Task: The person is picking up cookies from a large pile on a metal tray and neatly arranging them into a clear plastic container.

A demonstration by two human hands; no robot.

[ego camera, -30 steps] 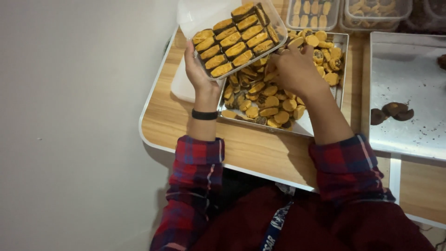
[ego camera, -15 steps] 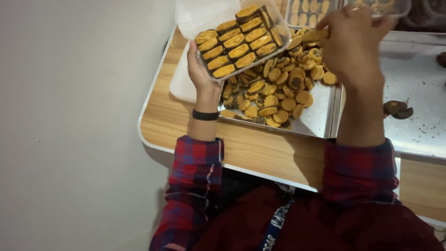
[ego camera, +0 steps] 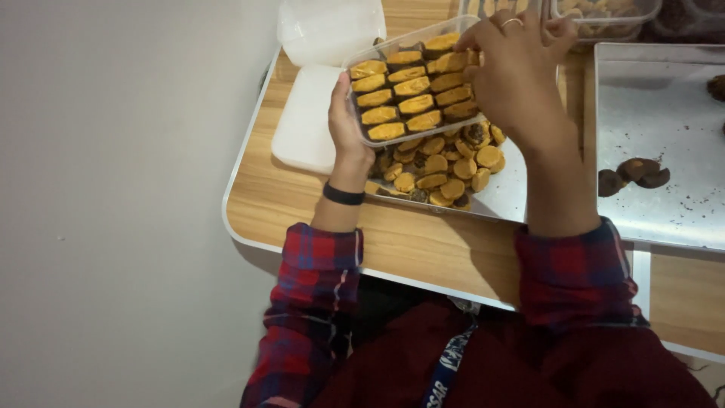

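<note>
Clear plastic box (ego camera: 411,87) sits upper centre of the frame, lifted above the metal tray (ego camera: 504,193) and tilted toward the camera. It holds neat rows of orange biscuits with dark edges (ego camera: 408,91).

Left hand (ego camera: 346,125): fingers wrapped under the box's left short side, thumb along the wall, bearing its weight.

Right hand (ego camera: 513,72): over the box's right end, fingers bent down among the biscuits; whether they pinch one cannot be told.

Loose biscuits (ego camera: 445,162) lie heaped on the tray just below the box. White lid (ego camera: 313,98) lies at the left on the table (ego camera: 423,242).

Judgement: the box looks thin-walled, light and flexible, so support from beneath suits it better than squeezing the walls. The biscuits look dry, crumbly and fragile; take each by its long edges, lightly.
</note>
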